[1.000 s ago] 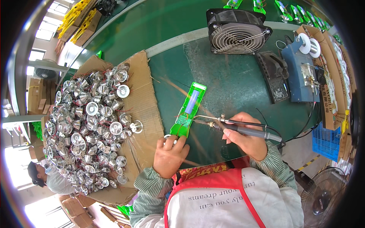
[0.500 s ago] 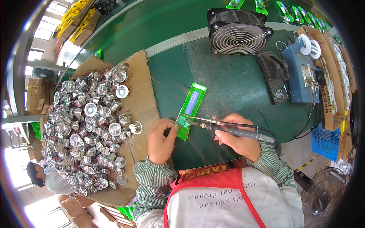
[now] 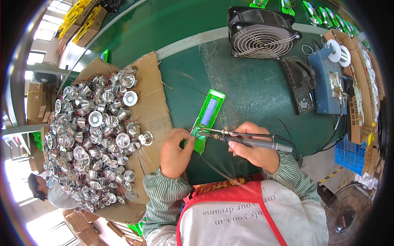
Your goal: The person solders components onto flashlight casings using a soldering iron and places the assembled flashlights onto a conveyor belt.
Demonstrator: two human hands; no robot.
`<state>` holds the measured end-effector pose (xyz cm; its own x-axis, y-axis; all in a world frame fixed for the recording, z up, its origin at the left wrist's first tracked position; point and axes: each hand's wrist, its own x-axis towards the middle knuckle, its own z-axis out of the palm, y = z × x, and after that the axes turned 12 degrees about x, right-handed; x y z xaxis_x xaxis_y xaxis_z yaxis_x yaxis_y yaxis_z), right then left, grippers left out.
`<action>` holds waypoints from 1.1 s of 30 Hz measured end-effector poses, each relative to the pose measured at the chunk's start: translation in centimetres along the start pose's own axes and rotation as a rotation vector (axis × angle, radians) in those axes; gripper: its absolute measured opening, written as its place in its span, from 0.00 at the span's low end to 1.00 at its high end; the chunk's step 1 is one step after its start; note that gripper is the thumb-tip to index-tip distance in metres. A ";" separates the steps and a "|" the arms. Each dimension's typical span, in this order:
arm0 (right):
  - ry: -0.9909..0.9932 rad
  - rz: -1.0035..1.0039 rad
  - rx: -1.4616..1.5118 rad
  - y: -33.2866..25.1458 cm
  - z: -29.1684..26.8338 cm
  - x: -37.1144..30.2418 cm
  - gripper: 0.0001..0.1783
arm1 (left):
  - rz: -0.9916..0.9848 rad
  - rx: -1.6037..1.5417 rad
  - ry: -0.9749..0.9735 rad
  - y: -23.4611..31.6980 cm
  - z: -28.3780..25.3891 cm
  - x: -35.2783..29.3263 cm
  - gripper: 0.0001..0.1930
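Note:
My right hand (image 3: pixel 258 149) grips a soldering iron (image 3: pixel 256 142) with a grey handle and a thin feed tube along it. Its tip points left, onto the small green circuit board (image 3: pixel 198 132) in a bright green plastic housing (image 3: pixel 219 96). A light-purple cylindrical battery cell (image 3: pixel 209 111) lies in the housing above the board. My left hand (image 3: pixel 175 153) is closed in a pinch at the left edge of the board. Thin wires show by its fingertips, but what the pinch holds is hidden. Faint smoke-like wisps drift near the housing.
A cardboard sheet (image 3: pixel 158 108) at left bears a heap of silver reflector cups (image 3: pixel 96 135) with red wires. Beyond the housing stands a black fan (image 3: pixel 262 41). A black tray (image 3: pixel 297 88) and a blue solder feeder (image 3: pixel 324 82) with spools are at right. More green housings (image 3: pixel 314 16) lie far right.
The iron's tip has shifted slightly left and down over the board. My left fingers remain at the board's edge. The whole view has shifted a little.

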<state>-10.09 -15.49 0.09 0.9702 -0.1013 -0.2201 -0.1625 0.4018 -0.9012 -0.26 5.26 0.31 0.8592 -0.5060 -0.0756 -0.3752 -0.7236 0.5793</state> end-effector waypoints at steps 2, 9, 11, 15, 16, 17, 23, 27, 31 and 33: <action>0.022 -0.021 -0.079 -0.1 0.0 0.0 0.08 | 0.011 -0.002 0.006 0.0 0.0 0.1 0.04; 0.019 -0.088 0.024 -1.0 -0.6 -1.1 0.08 | -0.010 0.005 -0.030 0.0 -0.2 0.0 0.05; 0.007 -0.087 -0.033 -1.3 -1.1 -1.5 0.07 | -0.025 0.003 -0.033 0.1 -0.2 -0.1 0.05; 0.035 -0.118 -0.055 -1.5 -1.9 -2.1 0.07 | 0.044 0.193 -0.007 0.8 -0.1 -1.2 0.11; 0.071 -0.115 -0.015 -1.4 -2.0 -2.1 0.07 | 0.110 0.319 0.032 1.1 -0.1 -1.7 0.14; 0.116 -0.116 0.015 -1.4 -2.1 -2.1 0.07 | 0.215 0.404 0.050 1.4 0.1 -1.9 0.21; 0.125 -0.185 0.071 -1.8 -3.4 -1.7 0.08 | 0.036 0.301 0.132 1.2 -1.8 1.2 0.20; 0.153 -0.192 0.061 -2.1 -4.4 -1.4 0.08 | 0.017 0.226 0.124 0.3 -3.1 8.2 0.20; 0.204 -0.165 0.096 -2.3 -5.2 -0.9 0.08 | 0.159 0.083 0.102 0.0 -1.4 19.3 0.22; 0.264 -0.129 0.085 -2.5 -5.6 -0.7 0.08 | 0.204 0.040 0.013 0.7 -0.3 25.8 0.23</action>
<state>-11.35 -21.48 0.37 0.8999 -0.3846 -0.2056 -0.0148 0.4442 -0.8958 21.70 -8.19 -0.97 0.7680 -0.6385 0.0504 -0.5555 -0.6250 0.5485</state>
